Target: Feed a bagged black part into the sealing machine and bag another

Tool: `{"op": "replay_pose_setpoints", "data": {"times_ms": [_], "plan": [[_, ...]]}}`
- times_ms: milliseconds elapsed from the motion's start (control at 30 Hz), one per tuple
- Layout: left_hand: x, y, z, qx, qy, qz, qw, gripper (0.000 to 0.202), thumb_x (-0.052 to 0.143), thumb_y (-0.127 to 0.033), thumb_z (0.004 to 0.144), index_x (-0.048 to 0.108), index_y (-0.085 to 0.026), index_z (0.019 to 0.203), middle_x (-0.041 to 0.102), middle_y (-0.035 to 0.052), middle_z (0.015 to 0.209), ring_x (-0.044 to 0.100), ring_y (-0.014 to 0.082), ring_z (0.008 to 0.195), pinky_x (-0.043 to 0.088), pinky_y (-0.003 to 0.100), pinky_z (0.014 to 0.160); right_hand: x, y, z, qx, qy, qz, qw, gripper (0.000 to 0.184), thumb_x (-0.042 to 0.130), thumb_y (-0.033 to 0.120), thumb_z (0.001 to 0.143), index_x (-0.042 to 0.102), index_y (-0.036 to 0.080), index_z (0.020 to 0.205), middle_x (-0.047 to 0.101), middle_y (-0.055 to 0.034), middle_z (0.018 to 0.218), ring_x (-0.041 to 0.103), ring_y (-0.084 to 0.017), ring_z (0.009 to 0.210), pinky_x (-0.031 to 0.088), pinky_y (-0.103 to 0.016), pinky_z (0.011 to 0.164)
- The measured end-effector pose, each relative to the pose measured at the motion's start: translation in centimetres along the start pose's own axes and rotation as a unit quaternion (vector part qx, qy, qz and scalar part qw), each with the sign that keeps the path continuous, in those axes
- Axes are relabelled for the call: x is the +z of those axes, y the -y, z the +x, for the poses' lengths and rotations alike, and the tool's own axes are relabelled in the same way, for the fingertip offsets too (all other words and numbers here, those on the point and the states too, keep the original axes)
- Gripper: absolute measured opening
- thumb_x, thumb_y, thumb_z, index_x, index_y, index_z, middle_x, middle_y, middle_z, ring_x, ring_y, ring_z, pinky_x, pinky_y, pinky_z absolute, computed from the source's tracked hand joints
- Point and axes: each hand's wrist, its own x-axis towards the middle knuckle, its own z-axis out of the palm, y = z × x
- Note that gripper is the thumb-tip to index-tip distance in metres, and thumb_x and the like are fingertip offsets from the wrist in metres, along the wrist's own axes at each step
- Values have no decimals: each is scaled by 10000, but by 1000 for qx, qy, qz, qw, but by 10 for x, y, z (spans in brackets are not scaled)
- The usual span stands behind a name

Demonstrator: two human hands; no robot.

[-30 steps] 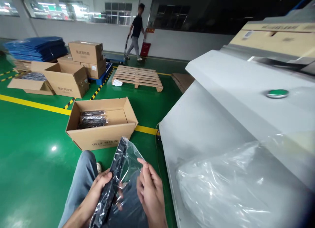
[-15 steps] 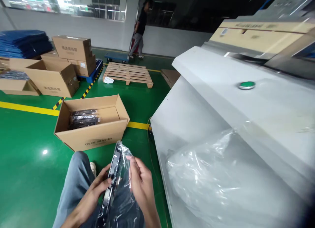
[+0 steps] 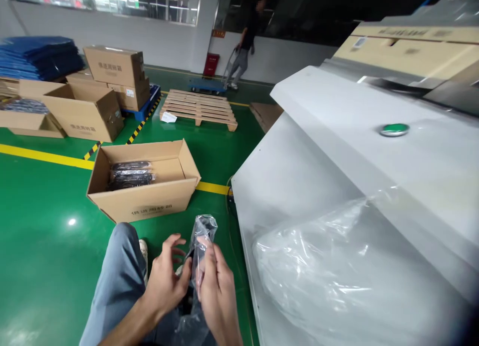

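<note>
Bright overhead light, glare spot on green floor [image 3: 71, 221], warped blurry edges.

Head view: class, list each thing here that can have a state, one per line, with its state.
Bag: crumpled, pinched by right hand.
Left hand: open, fingers spread, beside the bag.
Near box: flaps open, holding dark packs.
Stacked box: closed.
Pallet: bare but for a slip of paper.

Both forearms are bare with no sleeves, gloves, rings or watch showing, the left hand [image 3: 166, 281] at seven o'clock of the view and the right hand [image 3: 217, 291] at six, above grey-blue trousers [image 3: 112, 281] and a pale shoe [image 3: 143, 249].
</note>
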Motion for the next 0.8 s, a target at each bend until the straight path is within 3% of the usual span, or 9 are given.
{"op": "replay_pose_setpoints", "data": {"times_ms": [167, 233, 333, 400, 500, 567, 633, 700, 800], "plan": [[6, -17, 9, -53, 35, -7, 998, 429, 651, -469, 1005, 637, -210, 1347, 743, 140, 1231, 742, 273, 937, 583, 325, 716, 4, -6, -1, 34, 48, 42, 997, 733, 386, 780, 998, 754, 215, 1286, 771, -159, 1156, 732, -250, 1005, 593, -297, 896], [8, -19, 11, -47, 37, -11, 998, 403, 586, -494, 1039, 714, -215, 1301, 748, 132, 1251, 731, 294, 1067, 589, 355, 894, 3, -10, -1, 42, 43, 37, 998, 739, 401, 795, 986, 764, 221, 1277, 775, -152, 1122, 728, -258, 992, 585, -304, 897], [11, -13, 11, -60, 40, -35, 997, 437, 562, -551, 1045, 785, -240, 1257, 739, 108, 1320, 646, 318, 1299, 424, 412, 1212, -1, -16, -3, 76, 56, 37, 995, 753, 407, 804, 981, 776, 203, 1246, 751, -108, 832, 682, -234, 738, 566, -302, 739], [11, -6, 11, -97, 49, -71, 991, 478, 595, -619, 1013, 809, -245, 1222, 737, 94, 1337, 597, 328, 1370, 337, 431, 1282, -3, -20, -6, 90, 54, 37, 994, 733, 431, 797, 979, 786, 203, 1221, 724, -85, 748, 661, -230, 696, 544, -302, 709], [6, 7, 12, -158, 63, -134, 976, 567, 681, -725, 917, 831, -233, 1156, 751, 79, 1309, 563, 338, 1407, 309, 434, 1300, -6, -24, -11, 82, 8, 35, 996, 674, 473, 789, 971, 811, 247, 1186, 791, -103, 944, 712, -255, 894, 539, -307, 861], [-1, 19, 14, -204, 72, -168, 962, 661, 751, -787, 818, 834, -212, 1134, 780, 84, 1210, 617, 343, 1330, 430, 420, 1214, -7, -26, -14, 75, -13, 34, 997, 667, 471, 800, 965, 831, 268, 1143, 804, -110, 1054, 715, -275, 1006, 520, -326, 948], [-6, 32, 17, -255, 71, -192, 945, 750, 808, -822, 722, 829, -180, 1110, 793, 93, 1065, 713, 332, 1103, 574, 388, 971, -8, -28, -18, 73, -10, 34, 997, 679, 471, 816, 953, 841, 276, 1134, 807, -112, 1091, 711, -290, 1048, 507, -348, 990], [-9, 41, 20, -299, 67, -214, 928, 791, 839, -830, 666, 816, -153, 1075, 781, 95, 960, 727, 291, 851, 571, 347, 727, -8, -29, -19, 67, -10, 47, 997, 690, 475, 821, 947, 842, 271, 1144, 808, -110, 1100, 712, -290, 1061, 509, -350, 1002], [-10, 45, 22, -332, 68, -239, 910, 796, 880, -821, 594, 798, -145, 1007, 767, 94, 889, 700, 266, 693, 532, 337, 619, -4, -29, -18, 43, -1, 78, 996, 692, 461, 800, 966, 850, 242, 1095, 811, -101, 1009, 730, -265, 985, 546, -324, 927]]}}
